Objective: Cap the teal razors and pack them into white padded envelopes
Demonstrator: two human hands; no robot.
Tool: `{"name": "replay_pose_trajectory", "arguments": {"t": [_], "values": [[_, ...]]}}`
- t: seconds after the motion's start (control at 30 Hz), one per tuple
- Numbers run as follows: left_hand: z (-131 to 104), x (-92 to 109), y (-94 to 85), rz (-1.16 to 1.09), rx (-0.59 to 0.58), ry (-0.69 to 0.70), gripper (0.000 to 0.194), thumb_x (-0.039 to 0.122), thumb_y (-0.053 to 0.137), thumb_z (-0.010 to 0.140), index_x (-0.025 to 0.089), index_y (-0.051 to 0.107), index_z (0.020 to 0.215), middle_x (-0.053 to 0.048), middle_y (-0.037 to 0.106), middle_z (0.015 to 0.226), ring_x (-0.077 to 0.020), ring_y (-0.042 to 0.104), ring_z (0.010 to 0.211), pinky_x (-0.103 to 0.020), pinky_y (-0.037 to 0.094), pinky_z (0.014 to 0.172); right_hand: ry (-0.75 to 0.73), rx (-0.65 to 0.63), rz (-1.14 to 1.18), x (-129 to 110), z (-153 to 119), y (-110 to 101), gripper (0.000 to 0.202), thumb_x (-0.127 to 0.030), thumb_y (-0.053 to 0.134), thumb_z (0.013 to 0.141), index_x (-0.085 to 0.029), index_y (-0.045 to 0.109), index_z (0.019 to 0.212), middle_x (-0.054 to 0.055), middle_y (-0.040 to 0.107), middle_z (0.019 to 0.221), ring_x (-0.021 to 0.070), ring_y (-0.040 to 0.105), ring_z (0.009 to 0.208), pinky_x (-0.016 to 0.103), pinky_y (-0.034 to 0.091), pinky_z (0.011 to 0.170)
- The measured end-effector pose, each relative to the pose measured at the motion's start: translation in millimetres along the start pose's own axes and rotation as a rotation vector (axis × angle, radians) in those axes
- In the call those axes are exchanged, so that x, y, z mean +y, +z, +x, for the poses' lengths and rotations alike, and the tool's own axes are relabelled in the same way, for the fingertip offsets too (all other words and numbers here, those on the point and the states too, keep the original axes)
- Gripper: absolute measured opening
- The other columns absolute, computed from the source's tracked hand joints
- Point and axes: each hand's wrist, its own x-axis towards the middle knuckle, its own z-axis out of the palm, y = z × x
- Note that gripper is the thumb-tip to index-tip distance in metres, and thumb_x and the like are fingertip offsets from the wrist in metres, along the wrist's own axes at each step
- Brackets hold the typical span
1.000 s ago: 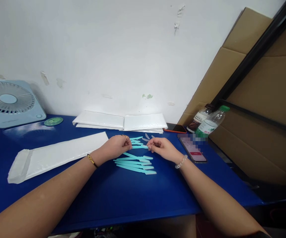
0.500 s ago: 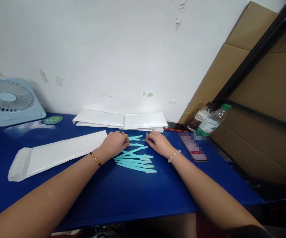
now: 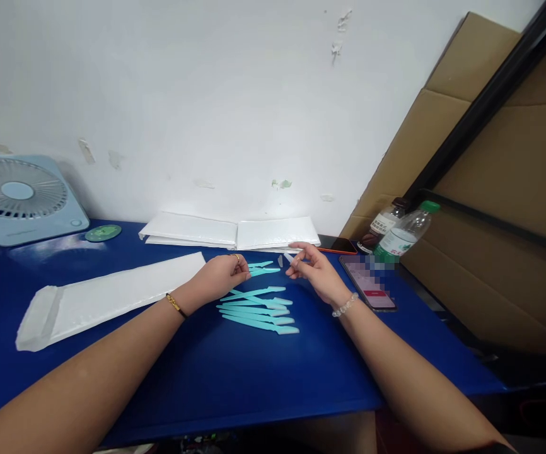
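Several turquoise eyebrow razors (image 3: 258, 320) lie in a loose row on the blue table, some crossing each other. My left hand (image 3: 220, 277) is closed in a pinch at the handle end of a turquoise razor (image 3: 268, 272); its tip points right. Just behind that one lies another razor (image 3: 260, 264), partly hidden by my fingers. Between thumb and fingers, my right hand (image 3: 318, 274) pinches a small whitish translucent blade cover (image 3: 289, 258). A similar clear piece (image 3: 280, 260) is on the table beside it.
A long white bubble mailer (image 3: 116, 296) lies at the left, and more white mailers (image 3: 188, 228) are stacked along the wall. A blue fan (image 3: 17, 195) and green disc (image 3: 103, 233) stand far left. At right are a phone (image 3: 370, 284), another phone (image 3: 339, 244) and bottles (image 3: 403, 236).
My right hand has lifted and moved slightly right, now showing the whitish cover in its fingers. My left hand has shifted a little right, and the razor by it now lies apart from the row.
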Motion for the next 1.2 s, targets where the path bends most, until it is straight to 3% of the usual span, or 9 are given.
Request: {"name": "replay_pose_trajectory", "arguments": {"t": [0.07,0.2,0.4,0.67,0.83,0.97,1.0,1.13,1.2], "values": [[0,0,-0.1,-0.014,-0.001,-0.004,0.023,0.041,0.05,0.081,0.02,0.058,0.082,-0.001,0.064,0.073,-0.0161,0.058,0.065,-0.026,0.038,0.056,0.024,0.013,-0.025,-1,0,1,0.037,-0.031,0.06,0.079,-0.023,0.055,0.115,-0.004,0.052,0.071,0.0101,0.058,0.062,0.025,0.047,0.06],[0,0,-0.1,-0.035,-0.006,-0.005,0.024,0.042,0.05,0.08,0.02,0.058,0.081,-0.001,0.063,0.072,-0.0161,0.057,0.064,-0.026,0.039,0.055,0.085,0.043,-0.005,-2,-1,3,0.028,-0.03,0.058,0.079,-0.022,0.056,0.105,-0.006,0.052,0.063,0.0089,0.053,0.055,0.025,0.046,0.058],[0,0,-0.6,-0.104,-0.017,-0.01,0.027,0.045,0.051,0.078,0.02,0.059,0.08,-0.002,0.063,0.074,-0.0161,0.057,0.066,-0.025,0.041,0.056,0.072,0.042,0.089,-3,-3,6,0.027,-0.034,0.07,0.072,-0.019,0.05,0.084,-0.001,0.063,0.074,0.0165,0.067,0.078,0.024,0.046,0.064],[3,-3,2.3,-0.153,-0.026,-0.019,0.031,0.05,0.053,0.075,0.02,0.06,0.079,0.0,0.061,0.069,-0.0155,0.055,0.063,-0.025,0.04,0.056,0.026,-0.008,-0.017,5,-4,12,0.027,-0.039,0.07,0.074,-0.018,0.054,0.081,0.002,0.068,0.072,0.0172,0.067,0.076,0.025,0.044,0.062],[-1,3,2.8,-0.191,-0.121,-0.007,0.034,0.052,0.056,0.073,0.019,0.062,0.079,0.0,0.061,0.068,-0.0145,0.053,0.062,-0.024,0.039,0.055,0.068,-0.112,-0.05,1,-9,19,0.029,-0.04,0.072,0.072,-0.018,0.054,0.078,0.002,0.069,0.07,0.0159,0.067,0.072,0.026,0.046,0.066],[-3,7,3.0,-0.105,-0.192,0.043,0.035,0.054,0.053,0.077,0.02,0.063,0.08,0.0,0.063,0.07,-0.0148,0.054,0.062,-0.024,0.037,0.053,0.054,-0.239,-0.191,-3,-6,6,0.027,-0.042,0.069,0.074,-0.017,0.058,0.078,0.005,0.07,0.079,0.0161,0.065,0.076,0.029,0.047,0.072],[-3,7,2.9,-0.049,-0.164,0.057,0.034,0.053,0.052,0.078,0.021,0.064,0.081,-0.001,0.064,0.071,-0.0154,0.055,0.063,-0.025,0.038,0.055,0.01,-0.193,-0.268,-2,-4,-2,0.026,-0.042,0.066,0.076,-0.017,0.06,0.079,0.005,0.07,0.081,0.0161,0.064,0.076,0.029,0.047,0.072],[2,-2,2.6,0.27,0.07,0.101,0.028,0.042,0.051,0.081,0.021,0.066,0.09,-0.005,0.068,0.09,-0.0215,0.059,0.083,-0.03,0.039,0.07,-0.172,0.188,-0.746,9,8,-34,0.019,-0.036,0.057,0.081,-0.018,0.064,0.079,0.004,0.065,0.078,0.0167,0.057,0.07,0.03,0.043,0.069],[5,-8,3.0,0.387,0.137,0.099,0.026,0.037,0.052,0.081,0.021,0.066,0.094,-0.008,0.067,0.098,-0.0252,0.058,0.094,-0.032,0.038,0.075,-0.166,0.225,-0.919,17,14,-43,0.016,-0.033,0.058,0.08,-0.019,0.065,0.078,0.004,0.063,0.078,0.0178,0.056,0.071,0.031,0.042,0.069]]}}
